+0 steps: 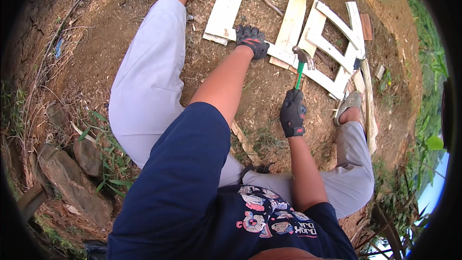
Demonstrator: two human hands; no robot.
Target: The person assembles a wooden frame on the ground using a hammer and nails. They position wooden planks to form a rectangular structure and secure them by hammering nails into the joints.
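Here, your right hand [292,111] is gripping a green-handled hammer [301,67]; your left hand [252,41] is lying over a pale board [282,54], its grip unclear.

A long, pale wooden rail [321,80] lies flat across the near ends of four bare planks [291,26] that extend beyond it side by side. Past the rail's right half, two shorter slats [339,25] slant roughly parallel, bridging the two rightmost planks. A green-handled claw hammer [300,69] points its metal head away, over the rail right of its middle; whether they touch is unclear.
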